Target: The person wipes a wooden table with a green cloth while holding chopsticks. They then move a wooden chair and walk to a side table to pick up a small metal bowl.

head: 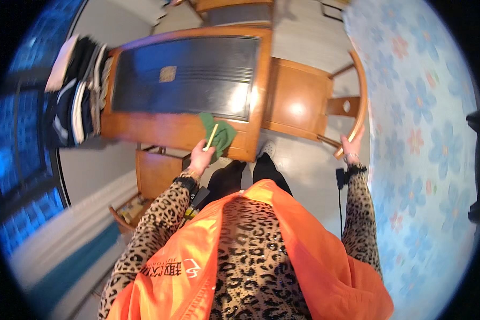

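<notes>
My left hand (pixel 201 157) is at the table's near edge, its fingers closed around a slim pale-yellow stick (pixel 211 137). A crumpled green cloth (pixel 223 138) lies behind the stick on the near right corner of the wooden table (pixel 152 125) and droops past its edge. It touches my fingers; whether they also pinch it I cannot tell. On the right, my right hand (pixel 353 143) grips the end of the curved top rail (pixel 360 86) of a wooden armchair. The chair's seat (pixel 298 98) sits against the table's right end.
Folded clothes (pixel 78 88) are stacked along the table's left end. Another wooden chair (pixel 160 170) stands at the near left, with things on a further chair seat (pixel 134 208). A flower-patterned cover (pixel 420 120) borders the right side. A cable (pixel 340 212) hangs from my right wrist.
</notes>
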